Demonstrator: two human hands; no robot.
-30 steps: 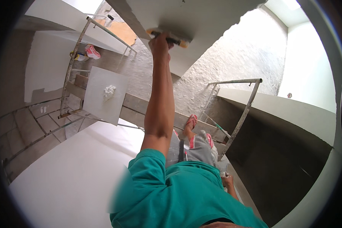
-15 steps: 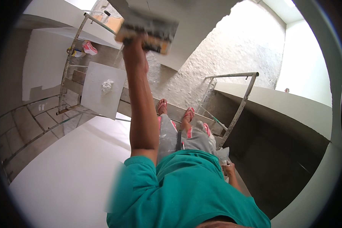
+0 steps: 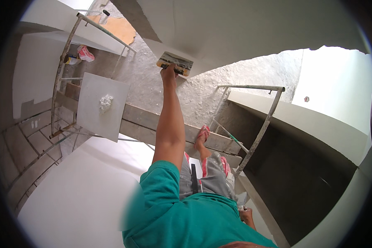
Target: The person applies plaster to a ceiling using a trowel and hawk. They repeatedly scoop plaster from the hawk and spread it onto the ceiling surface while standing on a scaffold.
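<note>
My left arm stretches forward, and my left hand [image 3: 169, 73] is closed around a wide plastering trowel [image 3: 178, 60] with a grey, smeared blade and a yellowish, black-marked edge. The trowel overlaps the lower corner of a smooth pale wall surface [image 3: 235, 29]; contact is hard to judge. Low at my right side, my right hand [image 3: 246, 215] is curled beside a pale, flat, blade-like piece [image 3: 242, 199], which it seems to grip. To the left of my arm lies a square white board [image 3: 111, 129] bearing a lump of white putty [image 3: 106, 103].
Wooden planks [image 3: 142, 118] lie under my sandalled foot [image 3: 202, 134]. Metal scaffold frames rise at left [image 3: 62, 62] and right [image 3: 266, 120]. A dark recess [image 3: 297, 173] drops away at right. A red-and-white bag [image 3: 85, 53] sits at far left.
My left hand and the trowel have moved right and lower in the picture. The view has shifted, so more pale wall shows at the top. My right hand sits lower in the picture.
</note>
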